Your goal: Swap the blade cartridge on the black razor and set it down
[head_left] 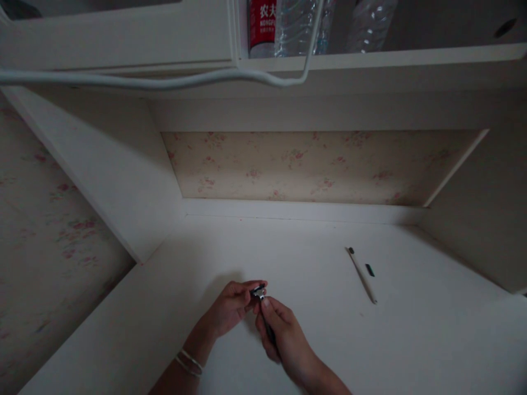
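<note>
In the head view, my right hand (pixel 286 334) is wrapped round the dark handle of a razor (pixel 259 293), thumb near its silver neck. My left hand (pixel 233 304) pinches the head end of the same razor between thumb and fingers. Both hands meet above the white desk, and fingers partly hide the razor's head. Farther right on the desk lies a slim pale stick with a dark tip (pixel 362 276). Beside it is a small dark green strip (pixel 370 270), apart from both hands.
A shelf (pixel 382 59) with plastic bottles (pixel 296 27), one red-labelled, overhangs the desk (pixel 411 340). A pale curved bar (pixel 164 82) crosses in front of the shelf. White side panels (pixel 94 142) flank the desk, with flowered wallpaper (pixel 288 164) behind.
</note>
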Available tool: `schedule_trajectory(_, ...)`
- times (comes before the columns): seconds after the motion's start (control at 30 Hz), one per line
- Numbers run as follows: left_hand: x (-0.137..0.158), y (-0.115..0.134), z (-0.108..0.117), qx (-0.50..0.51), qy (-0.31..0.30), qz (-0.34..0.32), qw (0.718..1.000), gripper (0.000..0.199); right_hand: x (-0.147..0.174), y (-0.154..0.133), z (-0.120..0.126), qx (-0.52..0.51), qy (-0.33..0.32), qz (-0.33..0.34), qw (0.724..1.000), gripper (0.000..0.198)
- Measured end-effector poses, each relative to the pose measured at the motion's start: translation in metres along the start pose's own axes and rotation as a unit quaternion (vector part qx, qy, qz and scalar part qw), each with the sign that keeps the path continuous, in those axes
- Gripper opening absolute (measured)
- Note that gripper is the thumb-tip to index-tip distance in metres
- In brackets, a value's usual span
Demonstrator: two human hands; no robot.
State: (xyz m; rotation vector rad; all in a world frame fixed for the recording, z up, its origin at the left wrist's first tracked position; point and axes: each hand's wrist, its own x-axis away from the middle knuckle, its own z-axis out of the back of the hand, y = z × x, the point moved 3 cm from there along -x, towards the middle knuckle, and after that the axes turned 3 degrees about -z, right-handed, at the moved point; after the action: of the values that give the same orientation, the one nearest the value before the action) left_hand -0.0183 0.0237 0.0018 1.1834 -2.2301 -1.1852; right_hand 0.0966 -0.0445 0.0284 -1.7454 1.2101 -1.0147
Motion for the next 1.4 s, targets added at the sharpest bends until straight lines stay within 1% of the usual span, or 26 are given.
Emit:
schedule_trajectory(0.1, 0.001, 0.004, -0.001, -0.02, -0.01, -0.008, 1.0, 0.025, 0.0, 0.001, -0.001, 0.0, -0.001, -0.007, 1.0, 0.046)
schedule_trajectory(0.23, 0.0, 0.009, -0.004, -0.04, -0.006, -0.023, 0.999, 0.02, 0.001, 0.003, -0.001, 0.035, 0.0, 0.017, 0.999, 0.044)
schedule_trajectory(0.4, -0.002, 0.011, -0.006, -0.046, -0.026, -0.031, 0.998, 0.021, 0.003, 0.003, -0.002, 0.092, 0.001, 0.035, 0.995, 0.044)
schedule_trajectory(0.53, -0.001, 0.01, -0.006, -0.044, -0.027, -0.018, 0.999, 0.022, 0.004, 0.001, -0.003, 0.138, 0.015, 0.046, 0.989, 0.047)
schedule_trajectory(0.63, 0.0, 0.009, -0.006, -0.033, -0.012, -0.003, 0.999, 0.021, 0.005, 0.002, -0.003, 0.154, 0.023, 0.05, 0.987, 0.047)
schedule_trajectory(0.83, -0.001, 0.002, -0.006, 0.021, 0.019, -0.012, 1.0, 0.02, 0.004, 0.003, -0.001, 0.17, 0.053, 0.079, 0.981, 0.045)
schedule_trajectory(1.03, -0.001, 0.0, -0.008, 0.047, 0.02, -0.029, 0.998, 0.021, 0.004, 0.003, 0.001, 0.199, 0.077, 0.085, 0.973, 0.043)
schedule_trajectory(1.2, -0.001, 0.001, -0.009, 0.044, 0.014, -0.044, 0.998, 0.022, 0.003, 0.004, 0.004, 0.174, 0.093, 0.103, 0.975, 0.042)
schedule_trajectory(1.3, -0.001, 0.001, -0.008, 0.038, 0.021, -0.064, 0.997, 0.022, 0.002, 0.004, 0.004, 0.123, 0.08, 0.078, 0.986, 0.043)
schedule_trajectory(1.4, -0.002, 0.0, -0.008, 0.034, 0.028, -0.062, 0.997, 0.022, 0.001, 0.003, 0.002, 0.07, 0.075, 0.045, 0.994, 0.046)
